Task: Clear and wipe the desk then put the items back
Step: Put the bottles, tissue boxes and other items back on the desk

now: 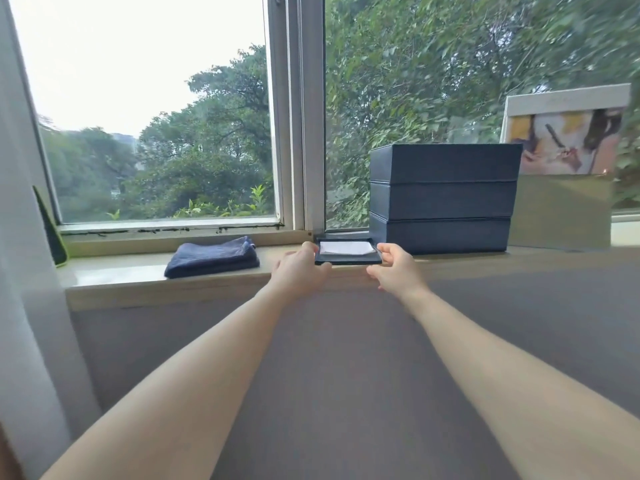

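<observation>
A small dark tray with white paper in it lies on the windowsill, just left of a stack of dark blue boxes. My left hand grips the tray's left edge and my right hand grips its right edge. Both arms reach across the grey desk. A folded dark blue cloth rests on the sill to the left of the tray.
A grey-green box and a framed picture stand right of the blue boxes. A green-edged dark object leans at the sill's far left. The window frame rises right behind the tray.
</observation>
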### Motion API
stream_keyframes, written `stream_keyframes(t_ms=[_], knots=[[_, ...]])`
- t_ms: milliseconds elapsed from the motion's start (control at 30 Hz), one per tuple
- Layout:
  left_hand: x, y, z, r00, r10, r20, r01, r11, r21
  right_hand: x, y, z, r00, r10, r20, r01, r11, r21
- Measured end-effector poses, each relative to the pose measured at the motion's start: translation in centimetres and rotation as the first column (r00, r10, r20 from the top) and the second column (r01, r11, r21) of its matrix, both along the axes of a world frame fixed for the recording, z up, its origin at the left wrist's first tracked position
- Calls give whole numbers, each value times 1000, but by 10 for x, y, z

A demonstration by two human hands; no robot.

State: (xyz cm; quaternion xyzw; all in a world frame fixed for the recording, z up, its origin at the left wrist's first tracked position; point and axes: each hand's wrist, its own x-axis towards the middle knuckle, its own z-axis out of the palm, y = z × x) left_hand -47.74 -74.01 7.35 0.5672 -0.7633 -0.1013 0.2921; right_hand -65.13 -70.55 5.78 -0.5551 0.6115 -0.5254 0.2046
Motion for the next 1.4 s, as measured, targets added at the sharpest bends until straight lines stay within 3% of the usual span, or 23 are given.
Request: stream_keyframes(t_ms=[133,267,367,500,733,867,1133,1400], knots=[[-8,-4,5,998,56,0,-56,997,-48,4,-11,-1,1000,21,15,-21,1000,-4],[-7,0,8,988,76,-137,-86,994,-70,7,-13,4,981,-49,186,60,997,-51],[-1,3,8,968,95,-231,-119,988,-94,5,-6,5,965,-142,218,161,984,-71],[7,15,5,978,78,-194,-102,988,-118,8,1,3,937,-206,281,229,972,-49],[25,39,5,943,11,-332,-18,1000,-20,27,18,9,779,4,627,-52,997,58],[40,47,4,838,0,-546,56,995,86,42,29,11,685,102,721,-113,993,-33],[71,85,21,680,14,-733,135,980,144,77,49,10,637,203,744,-151,979,-138],[118,114,23,720,38,-693,46,994,102,134,69,14,636,284,718,-245,956,-160]])
